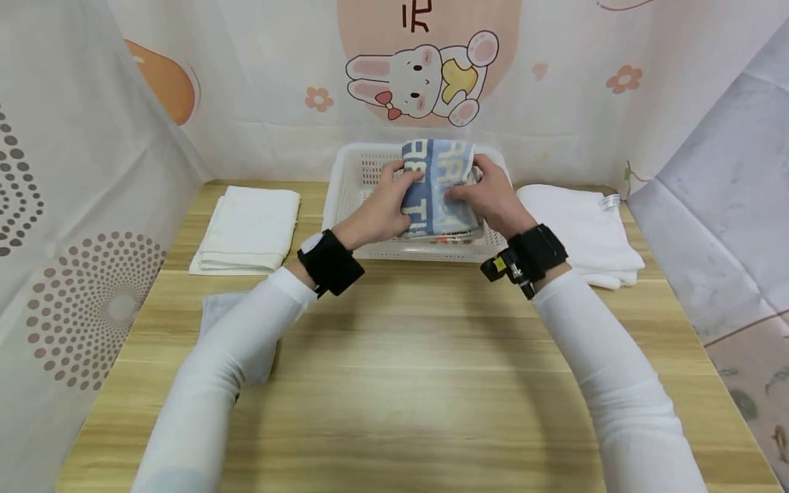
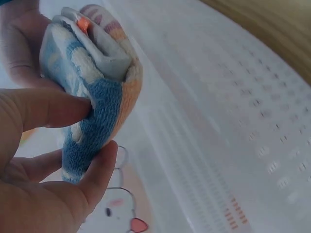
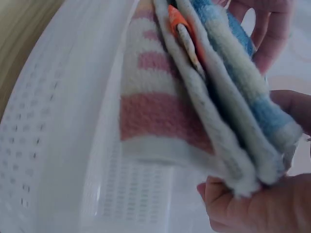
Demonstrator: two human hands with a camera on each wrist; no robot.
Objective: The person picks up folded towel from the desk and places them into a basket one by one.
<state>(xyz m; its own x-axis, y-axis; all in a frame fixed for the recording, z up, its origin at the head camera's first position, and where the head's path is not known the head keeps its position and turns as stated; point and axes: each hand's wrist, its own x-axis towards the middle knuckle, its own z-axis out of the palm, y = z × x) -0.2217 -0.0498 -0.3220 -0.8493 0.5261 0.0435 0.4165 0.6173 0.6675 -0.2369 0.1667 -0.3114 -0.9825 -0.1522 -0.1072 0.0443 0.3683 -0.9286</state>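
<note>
A folded towel [image 1: 434,181], blue with pale lettering, is held up over a white plastic basket [image 1: 419,252] with slotted sides. My left hand [image 1: 385,209] grips its left side, the thumb on the blue face and fingers behind, as the left wrist view shows. On the right side, my right hand [image 1: 496,198] pinches the towel with its thumb across the front. Pink and cream stripes cover the towel's other face [image 3: 155,107] in the right wrist view. Between its layers an orange piece [image 3: 177,18] shows; what it is I cannot tell.
Folded white towels [image 1: 249,226] lie left of the basket, and another white towel [image 1: 573,226] with a label lies right of it. A grey cloth [image 1: 214,311] is partly hidden beneath my left forearm. Behind the wooden table [image 1: 419,363] hangs a rabbit-print curtain [image 1: 277,89].
</note>
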